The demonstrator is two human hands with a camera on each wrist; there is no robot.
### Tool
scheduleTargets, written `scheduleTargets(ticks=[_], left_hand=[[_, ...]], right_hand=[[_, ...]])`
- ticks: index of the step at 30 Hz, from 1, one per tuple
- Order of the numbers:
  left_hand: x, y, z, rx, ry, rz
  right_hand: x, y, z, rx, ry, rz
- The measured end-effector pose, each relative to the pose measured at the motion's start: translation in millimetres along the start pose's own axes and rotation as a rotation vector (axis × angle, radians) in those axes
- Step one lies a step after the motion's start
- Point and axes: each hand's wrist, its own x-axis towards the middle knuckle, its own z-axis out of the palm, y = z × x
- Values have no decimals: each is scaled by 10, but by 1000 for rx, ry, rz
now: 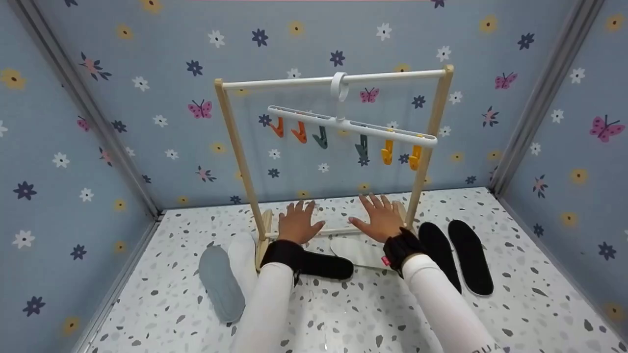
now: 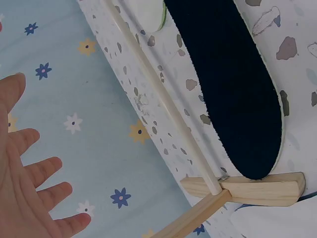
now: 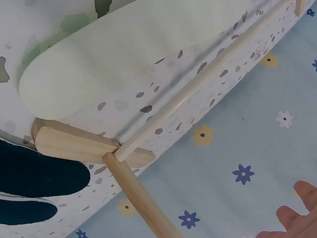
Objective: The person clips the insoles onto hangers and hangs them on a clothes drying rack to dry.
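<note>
My left hand (image 1: 297,223) is held out with its fingers spread, between the posts of a wooden rack and holding nothing. Below its wrist lies a black insole (image 1: 326,265), which the left wrist view shows with its rounded end at the rack's wooden foot (image 2: 247,190). My right hand (image 1: 380,218) is also spread and holds nothing, near the right post (image 1: 431,117). A pale insole (image 3: 99,69) lies on the terrazzo surface beneath it, partly hidden by the right wrist in the head view. Above both hands, a white clip hanger (image 1: 343,123) hooks over the rack's top bar (image 1: 284,83).
Orange clips (image 1: 300,132), green clips (image 1: 321,137) and yellow clips (image 1: 387,151) dangle from the hanger. Left of the rack lie a grey insole (image 1: 221,284) and a white insole (image 1: 243,260). Two black insoles (image 1: 470,257) lie at right. Flowered walls (image 1: 314,39) enclose the surface.
</note>
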Motion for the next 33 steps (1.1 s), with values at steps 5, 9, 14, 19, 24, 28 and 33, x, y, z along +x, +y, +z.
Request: scheduleTargets(ticks=[5,9,14,19,24,28,33], left_hand=[[1,-34,16,-47,42,40],[44,-112,134,-53,92,77],[-37,-80,53,-69,64,70],[-98,-53,-12,-47,61,76],[-126,-66,-9,-84,44,64],[-154,-113,39,-143,46,50],[-220,-214,137,-177,87,37]], right_hand=[[5,-5,31,50,27,-26],[3,15,51,81,52,-35],[-12,68,84,130,88,-49],[-45,143,90,226,136,-87],[-88,225,57,327,129,-88],[-119,279,15,394,152,-49],[-137,315,-51,455,198,-14]])
